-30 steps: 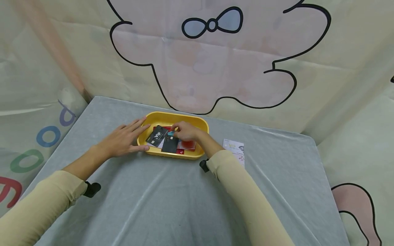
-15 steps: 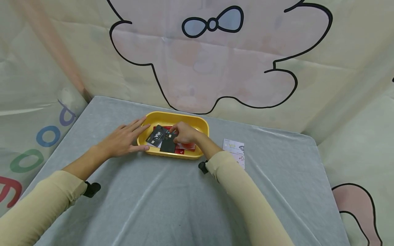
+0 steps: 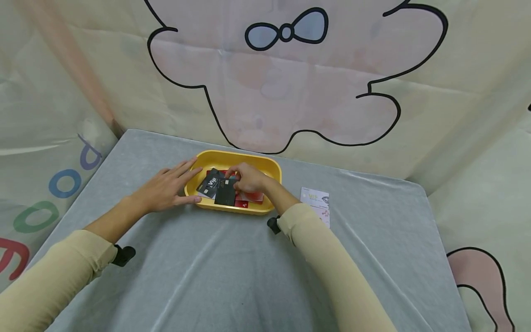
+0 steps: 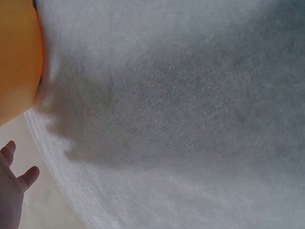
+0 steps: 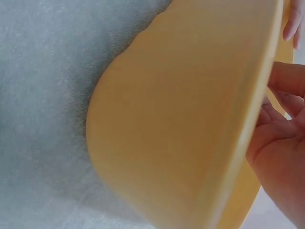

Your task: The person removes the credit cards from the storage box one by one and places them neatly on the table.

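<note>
A yellow plastic tray (image 3: 238, 158) stands toward the back of the table, with several cards lying in it. My left hand (image 3: 168, 188) has its fingers spread against the tray's left end. Reaching in over the other end, my right hand (image 3: 250, 179) pinches a black card (image 3: 225, 193) by its right edge, thumb and forefinger bent. Left of that, a dark card marked VIP (image 3: 210, 183) lies tilted, and a red card (image 3: 242, 204) shows underneath. In the right wrist view the tray wall (image 5: 157, 114) partly hides the right fingers.
Two pale cards, one marked VIP (image 3: 314, 197), lie on the grey cloth right of the tray, partly behind the right sleeve. The grey-covered table (image 3: 215, 276) meets a printed curtain (image 3: 332, 110) close behind the tray.
The black card has shifted slightly left, along with the right hand's fingertips. The left hand keeps its place at the tray's end.
</note>
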Demonstrator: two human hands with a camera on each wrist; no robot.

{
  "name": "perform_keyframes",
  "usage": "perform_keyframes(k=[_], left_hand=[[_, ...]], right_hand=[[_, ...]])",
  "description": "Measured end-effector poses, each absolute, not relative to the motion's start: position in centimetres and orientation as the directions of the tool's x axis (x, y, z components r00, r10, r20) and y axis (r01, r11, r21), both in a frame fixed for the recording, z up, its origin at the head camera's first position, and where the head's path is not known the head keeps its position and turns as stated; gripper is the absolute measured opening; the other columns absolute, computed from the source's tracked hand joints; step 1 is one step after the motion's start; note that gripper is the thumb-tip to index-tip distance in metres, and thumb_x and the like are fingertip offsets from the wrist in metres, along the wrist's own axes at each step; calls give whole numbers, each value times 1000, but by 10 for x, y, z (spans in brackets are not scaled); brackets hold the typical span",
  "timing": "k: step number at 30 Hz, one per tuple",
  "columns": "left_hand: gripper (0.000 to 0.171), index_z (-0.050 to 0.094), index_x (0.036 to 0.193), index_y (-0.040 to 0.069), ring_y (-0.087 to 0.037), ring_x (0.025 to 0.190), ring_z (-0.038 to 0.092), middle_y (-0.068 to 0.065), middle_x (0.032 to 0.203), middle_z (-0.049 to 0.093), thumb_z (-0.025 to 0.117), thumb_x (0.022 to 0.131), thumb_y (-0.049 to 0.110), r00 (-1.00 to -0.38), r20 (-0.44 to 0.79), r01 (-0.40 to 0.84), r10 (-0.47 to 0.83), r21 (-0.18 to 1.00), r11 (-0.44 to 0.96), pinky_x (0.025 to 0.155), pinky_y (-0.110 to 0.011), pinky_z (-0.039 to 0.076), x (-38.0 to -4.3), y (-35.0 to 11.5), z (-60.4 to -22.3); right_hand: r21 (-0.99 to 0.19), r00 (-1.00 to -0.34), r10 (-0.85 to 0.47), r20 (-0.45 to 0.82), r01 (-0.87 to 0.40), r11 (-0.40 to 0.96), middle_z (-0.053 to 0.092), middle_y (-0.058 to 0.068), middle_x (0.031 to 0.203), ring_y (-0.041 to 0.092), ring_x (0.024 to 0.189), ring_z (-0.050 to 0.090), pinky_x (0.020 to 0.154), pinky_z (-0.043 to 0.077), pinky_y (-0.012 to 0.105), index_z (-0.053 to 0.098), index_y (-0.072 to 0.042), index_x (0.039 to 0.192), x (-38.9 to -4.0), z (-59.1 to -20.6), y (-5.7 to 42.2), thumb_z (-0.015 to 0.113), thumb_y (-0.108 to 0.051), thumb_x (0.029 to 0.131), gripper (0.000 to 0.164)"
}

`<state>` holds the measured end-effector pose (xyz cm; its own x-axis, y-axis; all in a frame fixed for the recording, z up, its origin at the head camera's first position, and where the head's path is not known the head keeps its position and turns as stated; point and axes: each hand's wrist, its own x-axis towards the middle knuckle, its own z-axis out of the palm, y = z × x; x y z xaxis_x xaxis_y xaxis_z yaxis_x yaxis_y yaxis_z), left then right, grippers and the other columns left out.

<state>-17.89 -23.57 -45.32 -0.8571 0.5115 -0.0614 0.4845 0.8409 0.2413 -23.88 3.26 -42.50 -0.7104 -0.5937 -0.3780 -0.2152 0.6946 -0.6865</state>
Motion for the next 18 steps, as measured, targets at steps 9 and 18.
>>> perform_keyframes(k=[9, 18], left_hand=[[90, 32, 156, 12, -38, 149, 20, -10, 167, 8, 53, 90, 70, -858, -53, 485, 511, 246, 839, 108, -64, 31, -179, -235, -453], [91, 32, 156, 13, -37, 150, 19, -9, 167, 9, 56, 88, 69, -867, -53, 470, 496, 248, 847, 109, -63, 31, -180, -234, -454]], right_hand=[[-840, -804, -543, -241, -108, 532, 60, 13, 93, 31, 87, 62, 79, 57, 35, 64, 0, 117, -246, -407, 51, 57, 1, 96, 22], [-909, -884, -432, -180, -18, 416, 65, 17, 104, 28, 91, 66, 78, 60, 38, 63, -1, 121, -262, -370, 106, 62, -3, 97, 24]])
